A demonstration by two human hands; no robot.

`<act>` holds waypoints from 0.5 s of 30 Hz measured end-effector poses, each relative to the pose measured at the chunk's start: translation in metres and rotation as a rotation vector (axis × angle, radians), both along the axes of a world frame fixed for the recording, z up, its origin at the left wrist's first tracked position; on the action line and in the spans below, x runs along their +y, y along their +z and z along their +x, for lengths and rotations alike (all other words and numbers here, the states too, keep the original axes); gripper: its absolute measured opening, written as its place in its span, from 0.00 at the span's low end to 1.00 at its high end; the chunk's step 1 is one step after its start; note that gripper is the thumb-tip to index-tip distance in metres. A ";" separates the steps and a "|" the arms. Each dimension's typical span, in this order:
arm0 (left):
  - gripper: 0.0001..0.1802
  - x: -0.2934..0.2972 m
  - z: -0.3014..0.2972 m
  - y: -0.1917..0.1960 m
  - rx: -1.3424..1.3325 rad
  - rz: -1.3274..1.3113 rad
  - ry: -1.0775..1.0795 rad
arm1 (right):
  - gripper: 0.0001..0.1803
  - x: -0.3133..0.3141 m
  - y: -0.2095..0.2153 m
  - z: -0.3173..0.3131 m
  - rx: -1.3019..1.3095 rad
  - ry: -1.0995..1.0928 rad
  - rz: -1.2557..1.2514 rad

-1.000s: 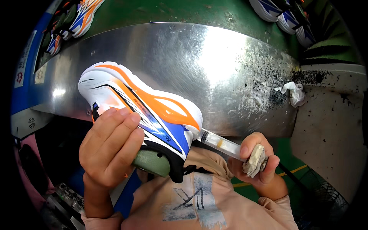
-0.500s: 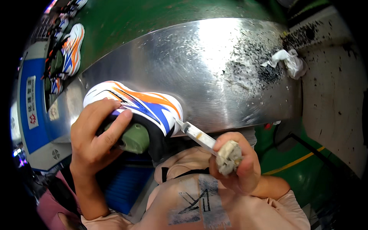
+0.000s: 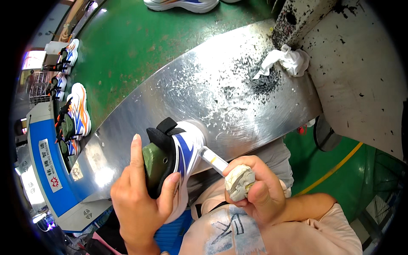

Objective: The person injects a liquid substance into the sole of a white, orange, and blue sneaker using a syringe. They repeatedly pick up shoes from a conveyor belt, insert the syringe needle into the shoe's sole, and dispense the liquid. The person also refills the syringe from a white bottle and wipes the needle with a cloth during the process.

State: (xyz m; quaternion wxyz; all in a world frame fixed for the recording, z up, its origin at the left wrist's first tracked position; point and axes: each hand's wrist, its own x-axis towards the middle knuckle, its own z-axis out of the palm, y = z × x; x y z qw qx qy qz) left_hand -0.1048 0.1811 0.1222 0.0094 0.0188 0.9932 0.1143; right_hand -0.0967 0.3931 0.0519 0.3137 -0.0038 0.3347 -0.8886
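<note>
My left hand (image 3: 142, 193) grips a white, blue and black sports shoe (image 3: 183, 153) near the front of the steel bench. A green shoe last (image 3: 156, 163) fills its collar; my index finger lies stretched along the last and my thumb presses the shoe's side. The heel points away from me, with black padding and a tab standing up. My right hand (image 3: 265, 191) is closed round a clear syringe (image 3: 213, 160), its tip touching or very close to the shoe's lower heel edge. An off-white, crumpled lump (image 3: 239, 182) sits at the syringe's rear, between my fingers; its material I cannot make out.
The steel bench (image 3: 170, 100) carries dark smears and flecks. A crumpled white cloth (image 3: 289, 60) lies at its far right, beside a stained pale panel (image 3: 357, 85). More shoes (image 3: 78, 108) stand in a row at left, behind a blue-and-white machine housing (image 3: 40, 140). Another shoe (image 3: 182, 4) shows at the top.
My left hand has turned the shoe from lying sideways, toe left, to pointing its toe toward me. The syringe stays by the heel in my right hand. The view has shifted.
</note>
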 end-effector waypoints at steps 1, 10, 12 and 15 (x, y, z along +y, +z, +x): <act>0.43 0.004 0.000 0.000 0.004 -0.011 0.022 | 0.35 -0.001 0.003 0.002 0.004 -0.008 0.008; 0.36 0.018 -0.006 0.005 0.020 -0.053 0.164 | 0.32 -0.022 0.016 0.027 0.204 -0.079 0.125; 0.34 0.016 -0.006 0.006 0.048 -0.029 0.172 | 0.31 -0.022 0.019 0.030 0.264 -0.046 0.142; 0.33 0.010 -0.006 -0.001 0.073 0.004 0.169 | 0.30 -0.028 0.021 0.039 0.269 -0.106 0.260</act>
